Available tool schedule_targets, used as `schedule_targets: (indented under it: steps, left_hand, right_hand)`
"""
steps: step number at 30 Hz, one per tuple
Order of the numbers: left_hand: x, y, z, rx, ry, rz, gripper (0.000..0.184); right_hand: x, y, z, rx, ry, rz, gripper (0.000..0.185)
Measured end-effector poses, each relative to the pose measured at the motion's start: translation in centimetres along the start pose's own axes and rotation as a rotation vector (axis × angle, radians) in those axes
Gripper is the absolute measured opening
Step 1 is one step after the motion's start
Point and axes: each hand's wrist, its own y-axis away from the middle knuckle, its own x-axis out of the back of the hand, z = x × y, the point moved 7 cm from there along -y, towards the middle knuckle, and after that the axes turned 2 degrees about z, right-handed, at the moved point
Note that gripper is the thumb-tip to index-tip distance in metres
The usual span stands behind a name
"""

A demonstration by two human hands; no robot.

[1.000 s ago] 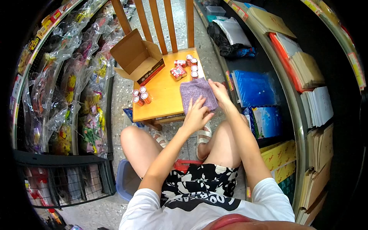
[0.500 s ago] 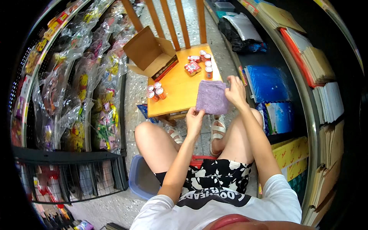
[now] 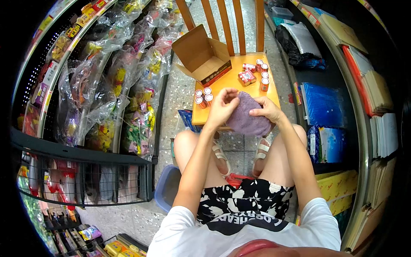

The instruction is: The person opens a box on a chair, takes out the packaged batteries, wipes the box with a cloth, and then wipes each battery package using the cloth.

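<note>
A purple cloth (image 3: 249, 119) hangs bunched over the front edge of a wooden chair's seat (image 3: 231, 88). My left hand (image 3: 224, 106) has its fingers curled at the cloth's upper left edge. My right hand (image 3: 269, 111) grips the upper right side, thumb on top. On the seat, several small red cans with white lids (image 3: 204, 98) stand left of my hands. More red cans (image 3: 264, 81) stand at the right, beside a shrink-wrapped red pack (image 3: 246, 78). An open cardboard box (image 3: 209, 60) sits at the back left of the seat.
Shelves of plastic-wrapped goods (image 3: 115, 85) line the left, above a wire basket rack (image 3: 90, 182). Folders and envelopes (image 3: 376, 90) fill the right shelf, with blue packs (image 3: 323, 105) lower down. A blue plastic bin (image 3: 166, 188) stands on the floor by my left leg.
My left hand has moved from the cloth's lower edge to its upper left. My right hand now grips the cloth, which has gone from a flat square to bunched. The view has shifted.
</note>
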Motion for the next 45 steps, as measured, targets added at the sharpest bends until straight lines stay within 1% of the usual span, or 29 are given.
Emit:
schedule_targets:
  steps: [2, 3, 4, 6, 7, 9, 10, 11, 12, 13, 14, 17, 20, 21, 23, 24, 26, 27, 30, 31, 34, 35, 36, 38, 39, 40, 42, 43, 45]
  left_hand:
    - [2.4, -0.5, 1.2, -0.251, -0.464, 0.119, 0.039]
    - [3.7, -0.4, 1.9, -0.288, -0.629, 0.16, 0.047]
    - [5.0, -0.7, 1.2, -0.343, -0.803, 0.169, 0.052]
    - [7.1, -1.4, -0.7, -0.259, -0.915, 0.129, 0.062]
    - [7.7, -1.7, -1.5, -0.212, -0.942, 0.091, 0.067]
    - [8.4, -2.1, -2.4, -0.114, -0.991, 0.019, 0.076]
    - [8.5, -2.3, -2.7, -0.105, -1.029, -0.008, 0.079]
    - [8.5, -2.5, -3.2, -0.096, -1.064, -0.036, 0.083]
    - [8.5, -2.8, -3.8, -0.088, -1.098, -0.063, 0.087]
    - [8.5, -3.2, -4.3, -0.089, -1.097, -0.074, 0.082]
    - [8.4, -3.4, -4.4, -0.068, -1.106, -0.093, 0.082]
    - [8.1, -3.9, -4.4, -0.029, -1.121, -0.123, 0.077]
    - [7.6, -3.8, -3.4, -0.026, -1.124, -0.136, 0.072]
    - [7.4, -3.8, -2.8, -0.048, -1.11, -0.107, 0.072]
    - [6.7, -3.7, -1.3, -0.093, -1.077, -0.055, 0.071]
    - [6.3, -3.7, -0.6, -0.092, -0.952, -0.059, 0.069]
    - [5.5, -3.3, 1.4, -0.09, -0.695, -0.058, 0.067]
    - [4.8, -2.9, 2.5, -0.061, -0.295, -0.071, 0.066]
    - [3.4, -2.5, 1.2, 0.056, 0.326, -0.157, 0.07]
    - [3.1, -2.5, 0.9, -0.001, 0.434, -0.177, 0.076]
    - [1.8, -0.9, 2.2, 0.051, 0.743, -0.28, 0.084]
    - [1.4, -0.3, 2.8, 0.028, 0.794, -0.283, 0.087]
    - [1.3, 0.1, 2.7, 0.038, 0.83, -0.268, 0.083]
    - [0.9, 0.8, 3.3, 0.025, 0.958, -0.3, 0.077]
    - [0.9, 1.4, 3.9, 0.023, 0.958, -0.337, 0.07]
    - [1.2, 1.9, 4.2, 0.005, 0.917, -0.331, 0.068]
    - [1.7, 2.6, 4.8, 0.023, 0.937, -0.337, 0.071]
    - [2.0, 2.5, 4.8, 0.022, 0.93, -0.321, 0.076]
    - [2.3, 2.0, 4.5, 0.06, 0.972, -0.303, 0.081]
  right_hand:
    - [0.3, -0.1, -0.7, 0.089, -0.19, 0.092, 0.058]
    - [0.9, 0.2, -1.1, 0.086, -0.248, 0.176, 0.052]
    - [1.6, 0.4, -1.4, 0.138, -0.251, 0.236, 0.051]
    - [3.4, 0.6, -2.1, 0.24, -0.257, 0.353, 0.049]
    - [4.7, 0.6, -2.2, 0.336, -0.103, 0.474, 0.042]
    - [3.8, 1.5, -5.3, 0.656, 0.567, 0.562, 0.039]
    - [2.7, 2.1, -6.2, 0.801, 0.913, 0.59, 0.037]
    - [1.5, 2.3, -6.1, 0.605, 0.996, 0.614, 0.029]
    - [1.3, 1.8, -4.8, 0.518, 1.123, 0.597, 0.028]
    - [0.6, 1.4, -4.0, 0.535, 1.208, 0.523, 0.027]
    - [-0.1, 1.0, -3.4, 0.55, 1.291, 0.447, 0.026]
    - [-1.3, -0.5, -0.6, 0.4, 1.332, 0.158, 0.029]
    - [-1.9, -0.3, -0.5, 0.44, 1.437, 0.159, 0.034]
    - [-1.6, -0.4, -0.1, 0.396, 1.485, 0.151, 0.041]
    - [-1.3, -0.8, 0.6, 0.348, 1.467, 0.101, 0.042]
    - [-1.3, -0.9, 1.1, 0.321, 1.458, 0.079, 0.042]
    - [-1.3, -1.2, 1.3, 0.336, 1.464, 0.09, 0.041]
    - [-1.4, -1.3, 1.4, 0.345, 1.471, 0.094, 0.04]
    - [-1.4, -1.4, 1.4, 0.33, 1.431, 0.204, 0.036]
    - [-1.5, -1.3, 1.3, 0.365, 1.47, 0.243, 0.035]
    - [-1.5, -1.0, 1.8, 0.395, 1.505, 0.361, 0.034]
    - [-1.5, -1.1, 1.9, 0.376, 1.532, 0.375, 0.033]
    - [-1.5, -1.2, 2.0, 0.323, 1.555, 0.41, 0.033]
    - [-1.8, -1.3, 2.0, 0.289, 1.605, 0.449, 0.033]
    - [-1.9, -1.2, 2.0, 0.255, 1.612, 0.449, 0.034]
    - [-1.9, -1.1, 2.0, 0.259, 1.609, 0.453, 0.034]
    - [-1.8, -1.4, 1.9, 0.271, 1.609, 0.451, 0.033]
    - [-1.5, -1.5, 2.1, 0.257, 1.592, 0.436, 0.033]
    - [-1.6, -1.7, 2.1, 0.247, 1.579, 0.424, 0.034]
